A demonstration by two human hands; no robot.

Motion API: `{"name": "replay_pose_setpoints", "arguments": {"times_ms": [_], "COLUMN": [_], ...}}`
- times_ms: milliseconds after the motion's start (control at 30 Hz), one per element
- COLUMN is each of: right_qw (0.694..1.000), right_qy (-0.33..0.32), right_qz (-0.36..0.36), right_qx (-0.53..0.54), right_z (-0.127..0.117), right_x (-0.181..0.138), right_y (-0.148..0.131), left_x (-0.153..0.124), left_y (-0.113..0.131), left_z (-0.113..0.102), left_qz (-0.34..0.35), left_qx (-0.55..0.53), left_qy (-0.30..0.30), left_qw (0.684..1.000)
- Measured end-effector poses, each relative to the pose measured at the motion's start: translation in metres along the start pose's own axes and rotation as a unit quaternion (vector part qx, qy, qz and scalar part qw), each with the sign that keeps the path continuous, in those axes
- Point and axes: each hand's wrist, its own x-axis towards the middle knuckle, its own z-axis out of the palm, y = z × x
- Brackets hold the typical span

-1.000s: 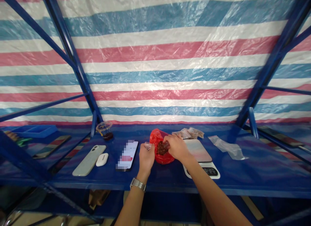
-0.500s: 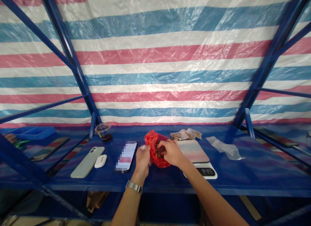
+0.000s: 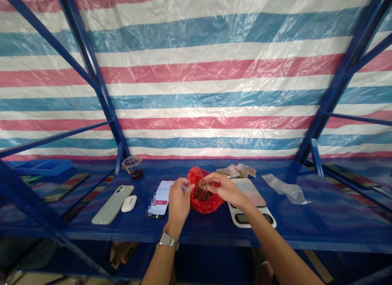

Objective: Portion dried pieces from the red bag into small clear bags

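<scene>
A red plastic bag (image 3: 208, 201) with dark brown bits inside lies open on the blue shelf (image 3: 306, 219). My right hand (image 3: 225, 189) is over the bag, fingers pinched on a small clear cup (image 3: 202, 183) filled with the brown bits. My left hand (image 3: 177, 201) is just left of the bag, closed around a small clear plastic bag (image 3: 185, 184) held up at its fingertips. A white kitchen scale (image 3: 251, 203) stands right of the bag, partly under my right forearm.
A lit phone (image 3: 161, 197), a white earbud case (image 3: 129, 203) and a pale phone (image 3: 112, 203) lie to the left. A clear cup with dark contents (image 3: 132, 165) stands by the blue upright. Small filled packets (image 3: 235, 170) and an empty clear bag (image 3: 286, 188) lie right.
My right hand has come up out of the red bag, now holding the small cup full of brown bits. My left hand stayed beside the bag with the small clear bag.
</scene>
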Motion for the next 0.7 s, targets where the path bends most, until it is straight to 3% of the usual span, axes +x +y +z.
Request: {"name": "replay_pose_setpoints", "arguments": {"times_ms": [100,200,300,400,500,700], "right_qw": [1.0,0.991,0.958,0.926,0.915,0.927], "right_qy": [0.008,0.049,0.089,0.068,0.05,0.073], "right_qz": [-0.022,-0.05,-0.096,-0.17,-0.198,-0.212], "right_qx": [-0.009,-0.114,-0.254,-0.331,-0.349,-0.3], "right_z": [0.001,0.01,0.022,0.029,0.032,0.03], "right_x": [-0.002,-0.004,-0.008,-0.01,-0.009,-0.004], "right_y": [-0.016,-0.029,-0.038,-0.041,-0.039,-0.038], "left_x": [-0.004,-0.008,-0.01,-0.01,-0.011,-0.008], "left_y": [0.007,0.015,0.021,0.024,0.023,0.02], "left_z": [-0.002,-0.002,0.0,0.002,0.004,0.005], "left_qz": [0.022,0.031,0.019,-0.002,-0.012,-0.027], "left_qx": [0.033,0.064,0.077,0.062,0.017,-0.049], "left_qy": [-0.034,-0.063,-0.084,-0.082,-0.068,-0.054], "left_qw": [0.999,0.995,0.993,0.995,0.997,0.997]}}
